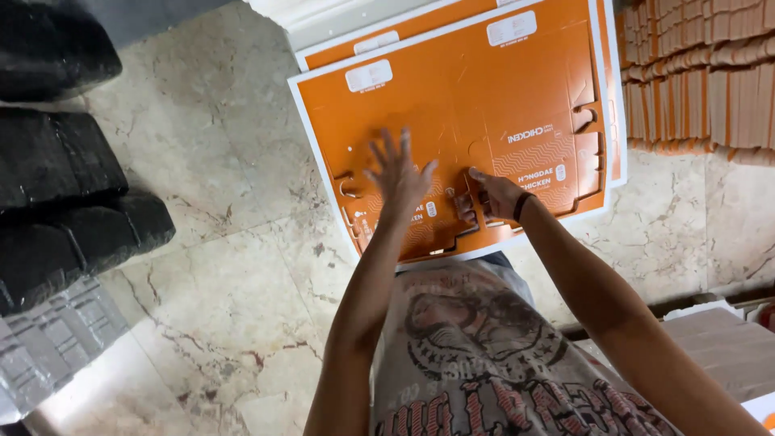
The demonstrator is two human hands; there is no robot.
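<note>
The orange sheet is being punched out: left hand hovers released, right hand presses a tab, firmer pressure seemingly needed.

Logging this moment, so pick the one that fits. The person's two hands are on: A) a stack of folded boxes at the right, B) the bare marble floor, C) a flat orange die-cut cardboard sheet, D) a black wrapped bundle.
C: the left hand, fingers spread, and the right hand both lie over the near edge of the flat orange die-cut cardboard sheet, well away from the black wrapped bundles at the left.
</note>
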